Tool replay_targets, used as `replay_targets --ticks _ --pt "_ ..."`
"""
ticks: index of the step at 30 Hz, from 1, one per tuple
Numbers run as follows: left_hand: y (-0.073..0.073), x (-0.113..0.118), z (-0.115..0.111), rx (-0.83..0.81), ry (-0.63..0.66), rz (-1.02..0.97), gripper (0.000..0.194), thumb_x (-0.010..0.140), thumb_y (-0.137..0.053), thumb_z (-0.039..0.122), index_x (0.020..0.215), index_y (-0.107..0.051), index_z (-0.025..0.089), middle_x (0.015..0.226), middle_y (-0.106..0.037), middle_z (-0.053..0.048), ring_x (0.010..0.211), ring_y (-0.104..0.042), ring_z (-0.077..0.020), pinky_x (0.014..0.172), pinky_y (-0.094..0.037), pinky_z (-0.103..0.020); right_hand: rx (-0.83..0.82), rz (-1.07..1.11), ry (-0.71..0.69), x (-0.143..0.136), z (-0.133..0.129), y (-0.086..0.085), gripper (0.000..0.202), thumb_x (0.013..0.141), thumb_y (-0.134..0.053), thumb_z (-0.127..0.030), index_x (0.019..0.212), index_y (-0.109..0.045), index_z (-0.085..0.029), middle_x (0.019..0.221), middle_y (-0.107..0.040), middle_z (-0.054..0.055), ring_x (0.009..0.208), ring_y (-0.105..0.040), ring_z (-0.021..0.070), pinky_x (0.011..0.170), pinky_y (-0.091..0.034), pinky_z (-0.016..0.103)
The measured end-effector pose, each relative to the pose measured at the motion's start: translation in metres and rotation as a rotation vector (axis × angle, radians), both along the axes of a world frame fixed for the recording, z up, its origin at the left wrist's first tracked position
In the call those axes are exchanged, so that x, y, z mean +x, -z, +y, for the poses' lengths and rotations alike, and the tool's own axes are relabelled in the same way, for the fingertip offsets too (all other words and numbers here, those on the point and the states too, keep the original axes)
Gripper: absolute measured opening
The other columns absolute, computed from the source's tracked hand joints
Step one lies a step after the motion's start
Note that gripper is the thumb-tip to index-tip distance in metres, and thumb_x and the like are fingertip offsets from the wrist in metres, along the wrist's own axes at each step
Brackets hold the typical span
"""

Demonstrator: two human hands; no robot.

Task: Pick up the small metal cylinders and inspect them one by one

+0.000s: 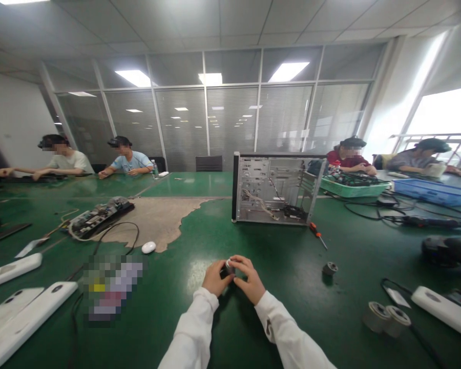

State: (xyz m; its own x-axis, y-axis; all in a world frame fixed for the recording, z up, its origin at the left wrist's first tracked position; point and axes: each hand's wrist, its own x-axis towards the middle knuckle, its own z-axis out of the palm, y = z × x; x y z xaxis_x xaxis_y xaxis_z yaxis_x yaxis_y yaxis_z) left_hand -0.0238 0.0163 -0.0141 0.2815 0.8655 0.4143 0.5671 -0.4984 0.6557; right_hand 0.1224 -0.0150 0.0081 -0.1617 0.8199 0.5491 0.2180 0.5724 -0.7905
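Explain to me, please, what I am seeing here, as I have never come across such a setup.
No robot is involved: these are a person's bare left hand and right hand, coming out of long white sleeves. The single picture comes from a camera worn on that person's head, looking forward and down. On the green tabletop stands an open silver-and-black metal computer case, with an orange-and-black screwdriver beside it. Two short grey metal cylinders stand at the right; a white rounded object, probably a computer mouse, lies left. The left hand's fingers hold a small silvery metal piece, partly hidden; the right hand's fingers meet it, though whether they grip too is hard to tell.
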Motion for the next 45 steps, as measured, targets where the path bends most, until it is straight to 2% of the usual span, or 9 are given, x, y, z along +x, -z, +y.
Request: replay_targets --ticks 6,10,15,20,25,28,31,45 --pt "-0.003 0.001 -0.002 -0.081 -0.042 0.046 0.034 0.061 -0.059 0.023 0.094 -0.055 0.019 0.093 -0.058 -0.005 0.089 -0.05 -0.02 0.081 -0.037 -0.034 0.008 -0.041 0.015 0.004 0.002 -0.001 0.044 0.061 -0.051 -0.008 0.1 -0.056 -0.026 0.109 -0.048 0.004 0.1 -0.041 0.0193 0.091 -0.03 0.037" --pt "-0.004 0.0 -0.002 -0.074 -0.044 0.05 0.034 0.061 -0.06 0.028 0.093 -0.056 0.018 0.093 -0.058 -0.006 0.089 -0.051 -0.0207 0.081 -0.036 -0.034 0.034 -0.113 0.103 0.022 0.005 0.005 0.043 0.061 -0.049 -0.009 0.101 -0.055 -0.025 0.108 -0.048 0.004 0.101 -0.041 0.0188 0.09 -0.032 0.036" --pt "-0.005 0.0 -0.001 -0.087 -0.062 0.042 0.036 0.06 -0.06 0.029 0.093 -0.056 0.017 0.094 -0.059 -0.007 0.089 -0.051 -0.0208 0.082 -0.036 -0.034 0.006 -0.375 0.218 0.052 0.008 0.025 0.043 0.057 -0.048 -0.01 0.097 -0.057 -0.024 0.104 -0.051 0.005 0.097 -0.044 0.0201 0.085 -0.034 0.038" --pt "-0.004 0.0 0.0 -0.075 -0.052 0.036 0.037 0.061 -0.059 0.031 0.094 -0.055 0.016 0.094 -0.059 -0.008 0.088 -0.052 -0.0206 0.081 -0.037 -0.034 -0.088 -0.603 0.225 0.066 0.008 0.037 0.038 0.055 -0.051 -0.016 0.09 -0.061 -0.026 0.102 -0.055 0.003 0.097 -0.044 0.0214 0.083 -0.033 0.039" --pt "-0.003 -0.001 0.001 -0.055 -0.044 0.047 0.038 0.061 -0.058 0.032 0.095 -0.055 0.015 0.094 -0.059 -0.009 0.088 -0.052 -0.0213 0.08 -0.037 -0.035 -0.102 -0.563 0.215 0.076 0.012 0.037 0.033 0.055 -0.044 -0.011 0.078 -0.063 -0.026 0.099 -0.057 0.001 0.096 -0.047 0.0177 0.084 -0.033 0.033" --pt "-0.004 0.0 0.001 -0.068 -0.038 0.041 0.037 0.061 -0.058 0.032 0.094 -0.055 0.015 0.094 -0.059 -0.008 0.088 -0.052 -0.0211 0.08 -0.038 -0.034 -0.144 -0.516 0.293 0.087 0.017 0.039 0.027 0.053 -0.04 -0.008 0.061 -0.061 -0.023 0.095 -0.059 0.001 0.091 -0.049 0.016 0.082 -0.035 0.03" --pt "-0.004 -0.001 0.001 -0.078 -0.036 0.047 0.038 0.061 -0.059 0.031 0.095 -0.055 0.016 0.095 -0.059 -0.008 0.089 -0.052 -0.0212 0.08 -0.037 -0.034 -0.199 -0.537 0.378 0.096 0.023 0.043 0.022 0.053 -0.04 -0.008 0.052 -0.057 -0.021 0.091 -0.059 0.001 0.088 -0.05 0.0164 0.079 -0.036 0.029" --pt "0.005 -0.002 0.006 -0.041 -0.044 0.064 0.045 0.057 -0.062 0.023 0.1 -0.051 0.016 0.102 -0.055 -0.008 0.095 -0.049 -0.0215 0.086 -0.034 -0.036 -0.221 -0.596 0.42 0.096 0.025 0.047 0.018 0.056 -0.044 -0.01 0.053 -0.057 -0.022 0.093 -0.058 0.0 0.087 -0.048 0.0161 0.077 -0.035 0.029"
